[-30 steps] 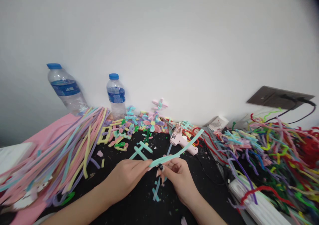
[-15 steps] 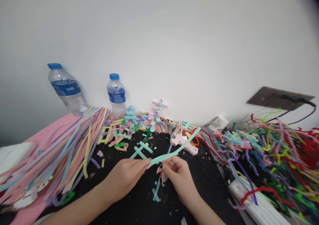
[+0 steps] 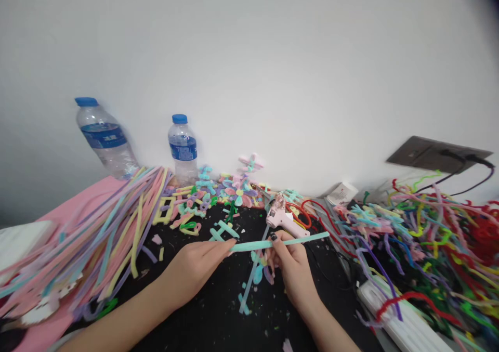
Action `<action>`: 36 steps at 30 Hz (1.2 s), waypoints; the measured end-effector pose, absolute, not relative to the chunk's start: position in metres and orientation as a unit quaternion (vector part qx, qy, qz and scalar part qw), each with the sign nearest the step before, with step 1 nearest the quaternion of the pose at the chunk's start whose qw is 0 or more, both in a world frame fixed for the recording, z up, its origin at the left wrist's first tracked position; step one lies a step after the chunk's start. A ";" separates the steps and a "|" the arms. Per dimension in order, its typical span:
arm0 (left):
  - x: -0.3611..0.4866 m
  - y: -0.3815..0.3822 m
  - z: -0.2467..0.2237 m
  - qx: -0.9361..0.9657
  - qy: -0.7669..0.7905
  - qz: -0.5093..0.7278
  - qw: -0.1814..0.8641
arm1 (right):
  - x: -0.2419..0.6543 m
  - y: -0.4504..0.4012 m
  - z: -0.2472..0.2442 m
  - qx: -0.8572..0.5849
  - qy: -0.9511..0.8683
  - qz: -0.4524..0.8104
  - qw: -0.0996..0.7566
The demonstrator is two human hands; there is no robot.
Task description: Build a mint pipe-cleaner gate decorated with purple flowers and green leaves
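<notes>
A mint-green pipe cleaner [image 3: 253, 246] is stretched nearly level between my two hands. My left hand [image 3: 200, 266] pinches its left end. My right hand [image 3: 290, 263] grips it near the middle, and the right end sticks out beyond the fingers. Below my right hand lies a small blue and purple flower-like piece [image 3: 259, 273], partly covered by the fingers. A translucent glue stick [image 3: 249, 284] slants across the black surface beneath the pipe cleaner. The pink glue gun [image 3: 283, 218] lies just behind my right hand. Joined mint pieces [image 3: 224, 230] rest behind my left hand.
Two water bottles [image 3: 102, 133] [image 3: 183, 149] stand by the wall. Long pastel pipe cleaners [image 3: 128, 222] spread at the left. Colourful tangled pipe cleaners [image 3: 424, 248] and a white power strip [image 3: 401, 315] lie at the right. A socket plate [image 3: 432, 155] with plugged cables is on the wall.
My right hand has moved right along the pipe cleaner. The pipe cleaner, bent upward before, is now nearly straight. The blue and purple piece has come into view.
</notes>
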State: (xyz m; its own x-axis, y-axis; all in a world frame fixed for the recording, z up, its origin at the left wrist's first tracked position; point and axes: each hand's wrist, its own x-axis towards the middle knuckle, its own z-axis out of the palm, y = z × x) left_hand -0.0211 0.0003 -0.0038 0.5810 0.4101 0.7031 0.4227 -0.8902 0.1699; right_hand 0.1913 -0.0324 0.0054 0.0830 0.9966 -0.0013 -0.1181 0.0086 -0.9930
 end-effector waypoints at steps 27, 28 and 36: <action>-0.019 0.005 -0.009 -0.871 -0.254 -0.413 -0.083 | 0.194 -0.029 0.001 -0.477 -0.472 0.511 0.537; -0.020 0.005 -0.009 -0.871 -0.255 -0.411 -0.083 | 0.194 -0.028 0.001 -0.492 -0.479 0.499 0.528; -0.022 0.006 -0.010 -0.873 -0.249 -0.413 -0.069 | 0.196 -0.027 0.002 -0.551 -0.509 0.465 0.470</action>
State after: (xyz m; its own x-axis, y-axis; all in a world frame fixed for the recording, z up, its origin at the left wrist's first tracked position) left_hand -0.0218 0.0056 -0.0103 0.5349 0.4910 0.6876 0.3772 -0.8670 0.3257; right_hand 0.1960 -0.0268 0.0017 0.0494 0.9982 -0.0339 0.1248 -0.0398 -0.9914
